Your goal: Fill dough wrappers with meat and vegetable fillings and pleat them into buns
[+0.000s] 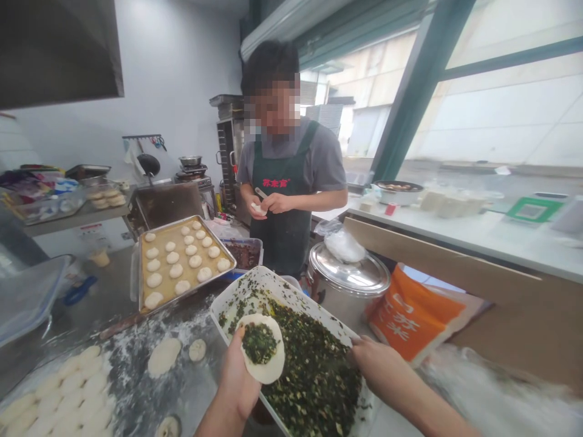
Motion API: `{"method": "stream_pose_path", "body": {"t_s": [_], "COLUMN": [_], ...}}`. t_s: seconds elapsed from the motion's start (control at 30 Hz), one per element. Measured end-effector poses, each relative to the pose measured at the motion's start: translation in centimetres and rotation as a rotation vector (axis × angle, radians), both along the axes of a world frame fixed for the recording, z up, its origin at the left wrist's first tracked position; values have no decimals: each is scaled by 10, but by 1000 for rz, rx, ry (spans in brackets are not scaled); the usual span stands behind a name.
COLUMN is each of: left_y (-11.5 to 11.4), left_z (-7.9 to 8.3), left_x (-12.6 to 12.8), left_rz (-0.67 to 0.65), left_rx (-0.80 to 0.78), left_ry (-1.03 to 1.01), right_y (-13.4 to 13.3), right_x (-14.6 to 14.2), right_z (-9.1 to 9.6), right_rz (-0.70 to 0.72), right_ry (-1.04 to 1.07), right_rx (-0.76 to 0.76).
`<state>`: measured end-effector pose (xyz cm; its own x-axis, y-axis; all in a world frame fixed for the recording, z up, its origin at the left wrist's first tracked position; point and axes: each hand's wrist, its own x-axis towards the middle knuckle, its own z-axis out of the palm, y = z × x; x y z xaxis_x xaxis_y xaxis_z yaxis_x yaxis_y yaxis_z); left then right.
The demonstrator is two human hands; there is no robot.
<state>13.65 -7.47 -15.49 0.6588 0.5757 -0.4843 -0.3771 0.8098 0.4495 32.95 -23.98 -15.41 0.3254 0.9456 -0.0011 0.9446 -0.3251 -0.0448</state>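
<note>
Dough disc (pixel 277 362), pale, greens (pixel 259 343) atop, left fingers (pixel 237 341) holding it, right fingers' (pixel 362 350) grip unclear

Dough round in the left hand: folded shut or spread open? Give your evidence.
Spread open: the dough round lies unfolded, its green filling uncovered in the middle.

A: what's this person wearing, arm-wise?
B: lol, the left hand (pixel 241 379) and right hand (pixel 378 362) are showing bare, and the forearms (pixel 439 405) are going uncovered too, widening toward the frame edge.
</note>
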Motion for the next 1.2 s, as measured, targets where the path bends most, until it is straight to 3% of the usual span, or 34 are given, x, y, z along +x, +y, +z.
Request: {"method": "stream_pose_path", "body": {"t_s": [0.1,0.27,0.33,0.4,0.57,0.73,0.9,1.03,1.2], "left_y": [-10,-29,-34,-36,-34,-32,-28,-25,-21], "left_z": [1,11,11,10,4,3,-1,-4,-9], "left_x": [2,7,8,7,3,2,1,1,6], "left_rz": [-62,-160,-187,-205,-181,-240,-332,-394,-449], "left_rx": [-46,-111,-90,-51,209,367,452,521,585], "left_ry": [19,62,62,56,71,157,173,234,289], "right_y": [9,40,50,57,64,70,77,80,87], "right_x": [-9,-35,-41,-43,-46,-51,-49,-48,-51], "right_z": [1,28,31,29,27,30,32,38,41], "right_rz": [78,106,95,112,211,206,249,331,377], "right_ry": [49,780,1031,1129,958,1014,942,842,856], "right_rx": [81,364,346,313,423,376,272,284,197]}}
